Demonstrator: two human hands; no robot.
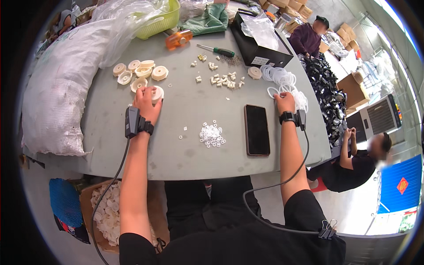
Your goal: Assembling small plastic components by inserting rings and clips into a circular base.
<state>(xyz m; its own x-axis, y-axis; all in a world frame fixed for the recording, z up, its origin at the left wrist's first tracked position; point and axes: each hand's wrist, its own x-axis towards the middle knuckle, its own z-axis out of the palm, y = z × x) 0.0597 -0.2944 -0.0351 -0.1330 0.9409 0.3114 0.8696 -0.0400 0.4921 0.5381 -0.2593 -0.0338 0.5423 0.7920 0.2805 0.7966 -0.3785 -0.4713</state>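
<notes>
The left hand (147, 106) has its grip closed around a cream round cap (157, 93) on the bench (190, 161); the right hand (286, 102) seems to pinch a white ring (269, 89) beside a ring pile (282, 78). Cap and ring are apart — work looks unfinished, washers (212, 135) and fittings (226, 81) lying loose.

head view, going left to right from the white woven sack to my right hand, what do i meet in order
White woven sack → left hand → pile of small white washers → phone → right hand.
</notes>
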